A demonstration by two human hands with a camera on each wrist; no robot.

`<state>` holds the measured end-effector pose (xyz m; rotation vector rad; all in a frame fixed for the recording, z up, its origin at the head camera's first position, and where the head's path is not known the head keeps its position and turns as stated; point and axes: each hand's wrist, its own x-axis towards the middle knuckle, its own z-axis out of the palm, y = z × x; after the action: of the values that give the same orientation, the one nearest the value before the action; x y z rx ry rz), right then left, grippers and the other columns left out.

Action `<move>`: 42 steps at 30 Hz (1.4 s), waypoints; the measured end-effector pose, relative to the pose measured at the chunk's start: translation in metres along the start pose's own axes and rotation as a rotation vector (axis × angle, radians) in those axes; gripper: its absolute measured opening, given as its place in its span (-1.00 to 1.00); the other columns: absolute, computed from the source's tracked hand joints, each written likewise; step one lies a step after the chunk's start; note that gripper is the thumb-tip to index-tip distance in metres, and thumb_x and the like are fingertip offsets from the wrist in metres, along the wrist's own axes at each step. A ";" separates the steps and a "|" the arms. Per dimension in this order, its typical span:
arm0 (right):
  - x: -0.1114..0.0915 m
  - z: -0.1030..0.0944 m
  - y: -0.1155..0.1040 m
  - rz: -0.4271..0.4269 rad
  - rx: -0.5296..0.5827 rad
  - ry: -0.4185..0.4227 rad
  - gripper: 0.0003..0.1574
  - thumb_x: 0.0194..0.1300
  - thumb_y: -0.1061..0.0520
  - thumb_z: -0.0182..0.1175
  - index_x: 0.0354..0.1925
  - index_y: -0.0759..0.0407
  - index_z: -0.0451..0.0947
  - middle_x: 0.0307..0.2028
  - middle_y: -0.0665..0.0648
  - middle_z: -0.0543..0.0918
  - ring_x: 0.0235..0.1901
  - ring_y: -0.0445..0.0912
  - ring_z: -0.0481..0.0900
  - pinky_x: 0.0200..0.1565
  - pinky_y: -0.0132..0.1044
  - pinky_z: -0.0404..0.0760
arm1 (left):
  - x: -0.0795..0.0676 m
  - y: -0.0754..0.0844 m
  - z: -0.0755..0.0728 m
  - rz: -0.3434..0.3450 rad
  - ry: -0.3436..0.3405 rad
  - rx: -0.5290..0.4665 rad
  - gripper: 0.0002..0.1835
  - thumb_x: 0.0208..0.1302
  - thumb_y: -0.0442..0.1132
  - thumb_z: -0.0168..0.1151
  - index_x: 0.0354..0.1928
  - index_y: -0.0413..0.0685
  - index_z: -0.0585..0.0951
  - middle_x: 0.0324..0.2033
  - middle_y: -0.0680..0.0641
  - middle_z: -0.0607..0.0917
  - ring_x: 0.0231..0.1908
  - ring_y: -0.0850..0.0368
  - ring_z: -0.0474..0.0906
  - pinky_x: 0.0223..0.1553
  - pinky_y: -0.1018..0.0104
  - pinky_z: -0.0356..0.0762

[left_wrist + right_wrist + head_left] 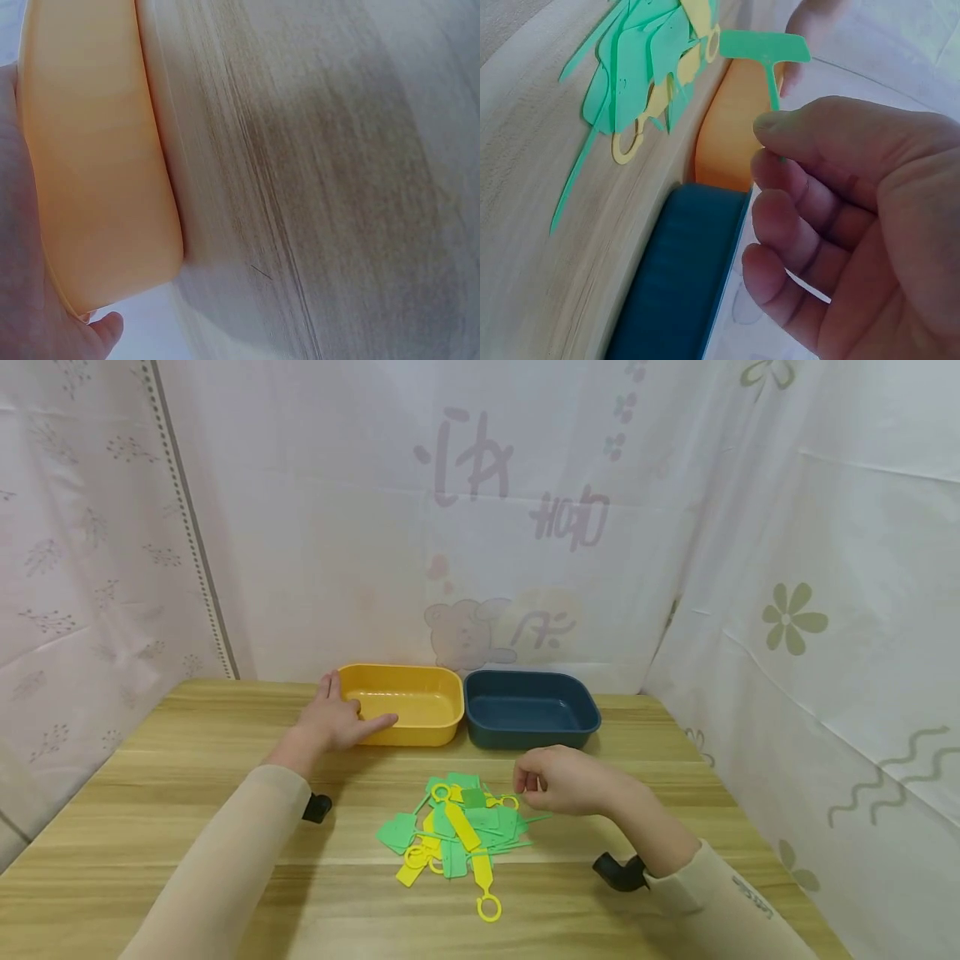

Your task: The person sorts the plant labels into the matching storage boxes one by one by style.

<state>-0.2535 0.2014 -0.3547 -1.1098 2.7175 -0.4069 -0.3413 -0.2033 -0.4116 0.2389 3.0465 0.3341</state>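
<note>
Between thumb and index finger, my right hand [570, 781] pinches the thin stem of a green T-shaped plant label [765, 49], its flat head pointing away from the fingers. That hand hovers at the right side of a pile of green plant labels [453, 860] and yellow ring-ended tags [462, 827] on the table. My left hand [327, 720] rests at the front left corner of a yellow bin [408, 735], thumb stretched along the front rim and other fingers along the left side. In the left wrist view a fingertip [109, 328] shows past the bin's corner.
A dark blue bin [517, 739] stands right beside the yellow one at the table's back, behind the pile. The wooden table [360, 893] ends at patterned white curtains [337, 527] at the back and sides. Black wrist mounts [618, 871] hang under the forearms.
</note>
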 end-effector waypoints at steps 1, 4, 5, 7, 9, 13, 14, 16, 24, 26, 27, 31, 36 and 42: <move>0.000 0.000 0.000 -0.002 -0.001 0.004 -0.78 0.39 0.26 0.32 -0.25 -0.11 0.68 -0.36 -0.20 0.63 -0.36 -0.31 0.53 -0.26 -0.38 0.59 | 0.001 0.000 0.000 -0.002 -0.005 0.000 0.38 0.36 0.80 -0.38 0.55 -0.41 0.44 0.67 -0.64 -0.30 0.72 -0.57 -0.40 0.70 -0.41 -0.06; 0.001 0.000 0.001 -0.014 -0.014 0.024 -0.82 0.41 0.23 0.34 -0.24 -0.10 0.69 -0.34 -0.20 0.63 -0.35 -0.29 0.54 -0.24 -0.38 0.60 | 0.002 -0.001 0.001 -0.005 -0.013 0.007 0.40 0.33 0.82 -0.42 0.56 -0.41 0.43 0.66 -0.65 -0.31 0.72 -0.57 -0.41 0.69 -0.42 -0.04; 0.001 0.000 0.001 -0.024 -0.021 0.035 -0.82 0.42 0.23 0.34 -0.23 -0.10 0.69 -0.34 -0.19 0.64 -0.36 -0.29 0.54 -0.24 -0.38 0.60 | 0.002 -0.001 0.001 -0.007 -0.014 0.009 0.41 0.32 0.82 -0.43 0.56 -0.40 0.42 0.66 -0.65 -0.32 0.72 -0.57 -0.41 0.68 -0.43 -0.02; 0.002 -0.002 0.002 -0.036 -0.042 0.059 -0.84 0.44 0.21 0.36 -0.23 -0.09 0.69 -0.33 -0.19 0.64 -0.35 -0.28 0.53 -0.23 -0.38 0.60 | 0.002 -0.001 0.001 -0.011 -0.014 0.009 0.41 0.32 0.82 -0.43 0.57 -0.40 0.41 0.67 -0.63 -0.34 0.72 -0.56 -0.41 0.67 -0.44 0.01; 0.004 -0.004 0.002 -0.038 -0.057 0.078 -0.85 0.45 0.19 0.37 -0.22 -0.10 0.69 -0.32 -0.18 0.64 -0.36 -0.29 0.53 -0.23 -0.39 0.60 | 0.002 -0.001 0.001 -0.007 -0.009 0.012 0.39 0.35 0.81 -0.43 0.57 -0.40 0.41 0.67 -0.64 -0.34 0.71 -0.58 -0.40 0.65 -0.47 0.05; 0.007 -0.010 0.003 -0.035 -0.076 0.099 -0.85 0.46 0.18 0.37 -0.21 -0.13 0.69 -0.31 -0.19 0.66 -0.36 -0.29 0.54 -0.23 -0.40 0.60 | 0.003 -0.001 0.002 -0.012 -0.009 0.017 0.38 0.36 0.80 -0.42 0.58 -0.38 0.42 0.67 -0.62 -0.34 0.72 -0.58 -0.40 0.64 -0.47 0.09; 0.007 -0.012 0.003 -0.032 -0.077 0.104 -0.85 0.46 0.17 0.37 -0.21 -0.13 0.69 -0.31 -0.19 0.66 -0.35 -0.29 0.54 -0.23 -0.40 0.61 | 0.003 -0.001 0.002 -0.012 -0.009 0.017 0.37 0.36 0.80 -0.42 0.57 -0.38 0.42 0.68 -0.62 -0.34 0.72 -0.57 -0.39 0.63 -0.47 0.10; 0.008 -0.015 0.003 -0.031 -0.080 0.114 -0.88 0.46 0.15 0.37 -0.20 -0.12 0.70 -0.31 -0.19 0.67 -0.33 -0.29 0.56 -0.21 -0.39 0.62 | 0.004 -0.001 0.002 -0.014 -0.005 0.016 0.37 0.36 0.80 -0.41 0.57 -0.37 0.43 0.68 -0.62 -0.34 0.72 -0.57 -0.39 0.62 -0.48 0.12; 0.012 -0.026 0.003 0.012 -0.055 0.149 -0.95 0.49 0.14 0.38 -0.17 -0.03 0.71 -0.28 -0.15 0.72 -0.29 -0.26 0.60 -0.13 -0.30 0.69 | 0.002 0.001 0.001 -0.015 0.002 0.010 0.33 0.39 0.77 -0.37 0.56 -0.38 0.45 0.68 -0.62 -0.33 0.72 -0.57 -0.40 0.65 -0.46 0.06; 0.013 -0.029 0.004 0.035 -0.053 0.165 -0.98 0.50 0.13 0.38 -0.16 -0.01 0.70 -0.27 -0.14 0.73 -0.30 -0.26 0.60 -0.15 -0.28 0.68 | 0.002 0.002 0.001 -0.015 -0.002 0.009 0.32 0.40 0.76 -0.36 0.56 -0.38 0.44 0.68 -0.62 -0.33 0.72 -0.57 -0.40 0.65 -0.47 0.06; 0.013 -0.030 0.005 0.049 -0.052 0.177 -0.98 0.50 0.12 0.39 -0.16 -0.01 0.70 -0.27 -0.13 0.73 -0.30 -0.25 0.61 -0.15 -0.27 0.67 | 0.001 0.002 0.001 -0.015 -0.004 0.009 0.32 0.41 0.76 -0.36 0.56 -0.38 0.44 0.68 -0.62 -0.33 0.72 -0.56 -0.40 0.64 -0.47 0.07; 0.016 -0.035 0.011 0.106 -0.046 0.242 -0.96 0.48 0.12 0.41 -0.15 -0.02 0.71 -0.23 -0.09 0.76 -0.28 -0.21 0.63 -0.17 -0.24 0.67 | 0.001 0.002 0.000 -0.014 -0.012 0.011 0.32 0.40 0.76 -0.36 0.57 -0.37 0.43 0.67 -0.62 -0.34 0.72 -0.57 -0.41 0.62 -0.51 0.10; 0.021 -0.042 0.023 0.169 -0.030 0.304 -0.94 0.48 0.10 0.40 -0.12 0.03 0.72 -0.20 -0.01 0.77 -0.27 -0.14 0.66 -0.19 -0.18 0.67 | 0.002 0.001 0.001 -0.013 -0.011 0.019 0.35 0.38 0.79 -0.40 0.57 -0.37 0.43 0.67 -0.63 -0.35 0.72 -0.58 -0.41 0.63 -0.49 0.07; 0.027 -0.049 0.037 0.261 0.012 0.330 -0.88 0.51 0.08 0.36 -0.06 0.08 0.72 -0.15 0.08 0.78 -0.23 -0.05 0.68 -0.14 -0.12 0.70 | 0.003 0.000 0.001 -0.014 -0.019 0.013 0.36 0.36 0.80 -0.40 0.57 -0.36 0.44 0.67 -0.62 -0.35 0.72 -0.57 -0.42 0.61 -0.52 0.10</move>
<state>-0.3098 0.2172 -0.3215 -0.7224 3.0856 -0.6096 -0.3441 -0.2029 -0.4131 0.2202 3.0314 0.3093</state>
